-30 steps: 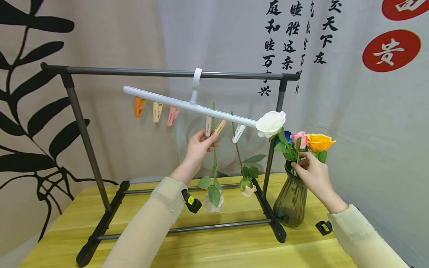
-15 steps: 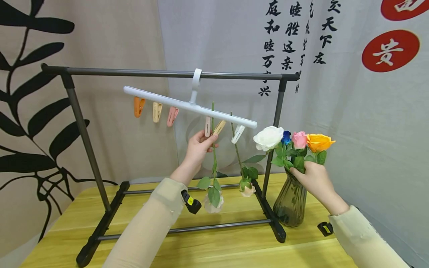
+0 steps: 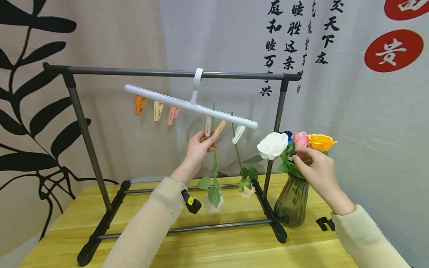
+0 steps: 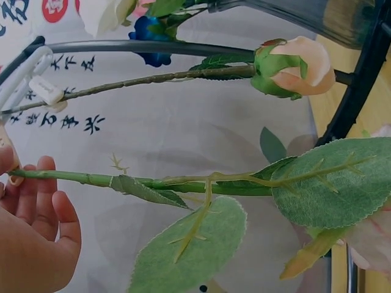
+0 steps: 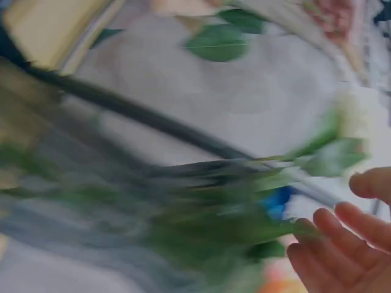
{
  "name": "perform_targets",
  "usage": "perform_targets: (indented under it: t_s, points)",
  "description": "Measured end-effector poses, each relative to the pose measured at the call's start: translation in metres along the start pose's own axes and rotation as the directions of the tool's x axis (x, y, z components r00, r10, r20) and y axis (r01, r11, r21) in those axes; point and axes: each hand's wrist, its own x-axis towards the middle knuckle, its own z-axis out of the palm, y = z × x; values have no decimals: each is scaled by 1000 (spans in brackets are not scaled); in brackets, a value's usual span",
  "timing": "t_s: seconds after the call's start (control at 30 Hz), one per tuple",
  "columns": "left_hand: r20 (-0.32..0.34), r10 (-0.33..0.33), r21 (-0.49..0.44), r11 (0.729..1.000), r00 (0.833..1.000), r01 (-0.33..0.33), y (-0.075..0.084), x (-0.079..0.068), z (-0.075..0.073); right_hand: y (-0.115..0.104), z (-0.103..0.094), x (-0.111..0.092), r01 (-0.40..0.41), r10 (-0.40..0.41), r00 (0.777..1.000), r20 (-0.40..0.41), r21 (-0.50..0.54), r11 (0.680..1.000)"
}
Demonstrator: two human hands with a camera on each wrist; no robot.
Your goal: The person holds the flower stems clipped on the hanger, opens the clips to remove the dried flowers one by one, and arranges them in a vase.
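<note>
My left hand [image 3: 199, 149] pinches the lower end of a yellow clothespin [image 3: 219, 127] on the white hanger [image 3: 161, 98]. A green rose stem [image 3: 215, 156] passes by that clothespin, its pale bloom [image 3: 214, 203] hanging downward. To its right a peach rose [image 4: 302, 66] hangs upside down near a white clothespin [image 3: 238, 134]. My right hand [image 3: 316, 167] is over the mouth of the smoky glass vase [image 3: 291, 204], beside the leaves. In the right wrist view its thumb and fingers are apart with nothing between them. White [image 3: 273, 146], blue, pink [image 3: 300, 139] and orange [image 3: 321, 142] roses stand in the vase.
The hanger hangs tilted from a dark metal rack [image 3: 134, 71] on the wooden table [image 3: 311, 245]. Orange [image 3: 139, 105], cream and pink clothespins line its left half. A pale clothespin [image 3: 208, 126] is beside my left fingers. Behind is a printed curtain [image 3: 134, 149].
The white rose has dropped lower beside the vase. My right hand dipped to the vase's mouth, then rose slightly, with its fingers now apart. The left hand stays on the clothespin.
</note>
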Motion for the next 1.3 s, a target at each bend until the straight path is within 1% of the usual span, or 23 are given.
perform_targets:
  t_s: [0.1,0.17,0.23,0.3,0.33,0.37,0.43,0.5,0.57,0.67,0.73,0.83,0.93,1.03,1.13,1.23,1.3]
  points:
    - [4,-1,-2,1000,1000,1,-1,0,2,-18,-6,12,74,-66,991,-115,69,995]
    - [7,0,-8,1000,1000,0,-1,0,2,-35,-9,19,115,-93,983,-157,134,984]
    - [9,6,-9,1000,1000,-6,-3,0,3,-56,-7,25,146,-117,983,-139,229,962]
    - [8,7,-7,1000,1000,-7,-6,-1,4,-77,-1,27,156,-142,988,-66,331,931]
    - [8,4,-4,1000,1000,-4,-8,-1,4,-86,4,29,142,-149,989,-12,385,912]
    - [11,2,1,1000,1000,-2,-10,-1,4,-94,10,30,113,-151,987,54,434,894]
    - [21,-8,11,1000,1000,7,-15,-2,5,-105,22,34,21,-130,974,185,499,866]
    - [41,-22,30,999,999,21,-20,-3,7,-110,35,41,-89,-87,950,301,524,847]
    - [75,-35,39,999,997,32,-24,-6,9,-111,46,49,-194,-34,924,382,542,818]
    - [116,-48,48,998,992,42,-28,-8,11,-110,58,60,-289,16,897,441,559,778]
    - [133,-48,44,998,990,43,-29,-9,13,-110,63,65,-328,39,887,460,568,755]
    - [136,-34,50,998,990,27,-30,-10,14,-111,69,71,-373,68,874,481,575,728]
    - [124,-14,56,998,992,7,-30,-9,14,-115,75,76,-422,90,857,507,592,687]
    - [112,3,67,998,994,-10,-29,-10,14,-119,81,82,-483,116,836,536,618,620]
    - [108,17,79,997,994,-25,-29,-10,15,-124,89,89,-546,154,814,560,647,532]
    - [102,21,90,996,995,-30,-29,-10,17,-128,97,95,-597,193,793,577,675,433]
    - [95,23,97,995,995,-32,-30,-9,18,-131,102,100,-621,218,783,583,704,345]
